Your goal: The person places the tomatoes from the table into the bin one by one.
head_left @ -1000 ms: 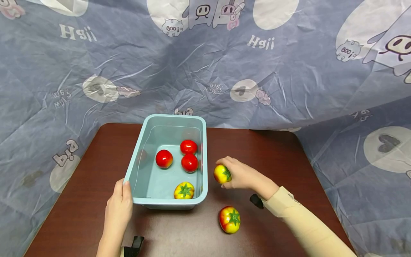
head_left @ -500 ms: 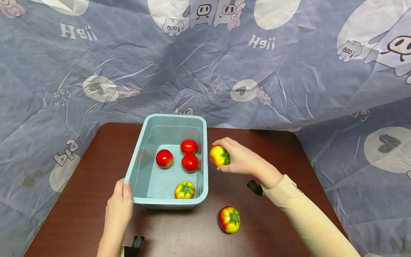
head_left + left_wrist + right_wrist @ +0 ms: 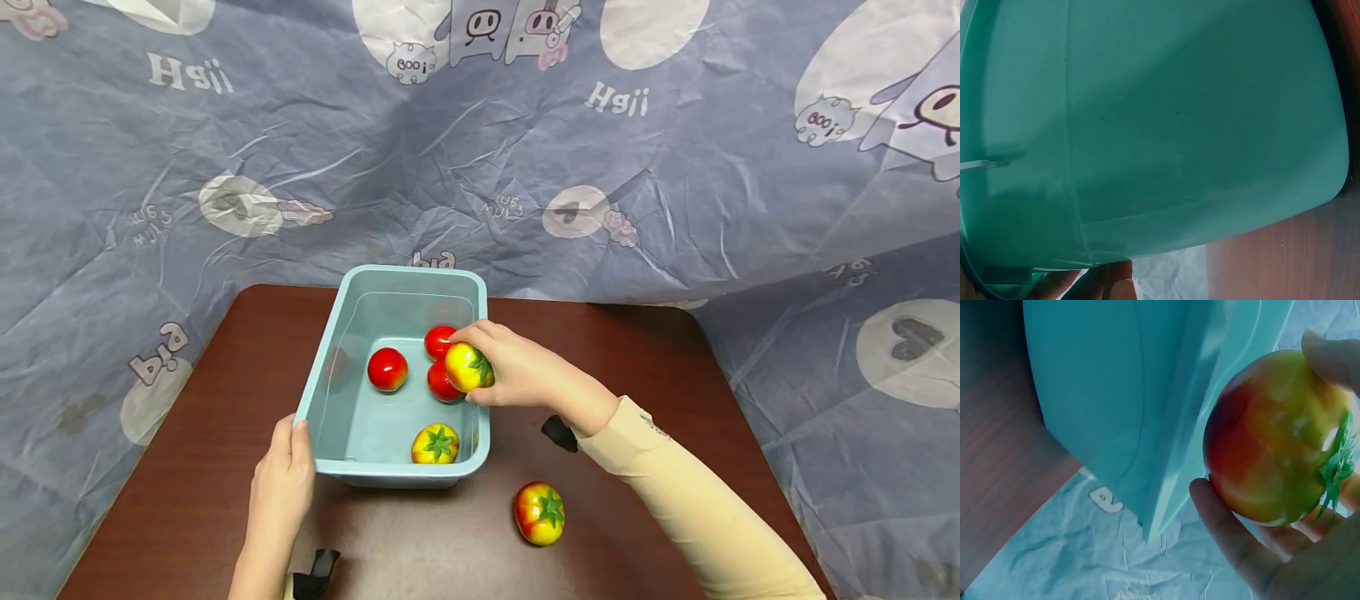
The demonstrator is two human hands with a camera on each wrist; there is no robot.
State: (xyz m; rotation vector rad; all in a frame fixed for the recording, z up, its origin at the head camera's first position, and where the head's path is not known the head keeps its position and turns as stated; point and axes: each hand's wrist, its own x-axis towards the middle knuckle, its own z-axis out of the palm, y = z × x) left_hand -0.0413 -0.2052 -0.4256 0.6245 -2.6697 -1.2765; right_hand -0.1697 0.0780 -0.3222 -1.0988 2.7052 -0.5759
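Note:
My right hand [image 3: 517,367] grips a yellow-and-red tomato [image 3: 467,367] with a green leafy top, over the right side of a pale blue-green plastic bin [image 3: 349,333]. In the right wrist view the thumb and fingers curl round this tomato [image 3: 1272,437], beside the bin's rim. My left hand [image 3: 283,475] holds the bin's near left corner, thumb on the rim. Inside the bin lie a red tomato [image 3: 387,369] on the left, two more red ones partly covered by the held tomato, and a yellow tomato [image 3: 436,443] near the front. The left wrist view shows mostly the bin's outer wall [image 3: 1179,125].
Another red-and-yellow tomato [image 3: 539,513] lies on the dark brown table [image 3: 637,375], in front and to the right of the bin. A grey-blue printed cloth [image 3: 450,167] hangs behind the table and along its sides.
My right hand has lifted the tomato up from beside the bin and carried it left, across the right rim. My left hand stays on the corner.

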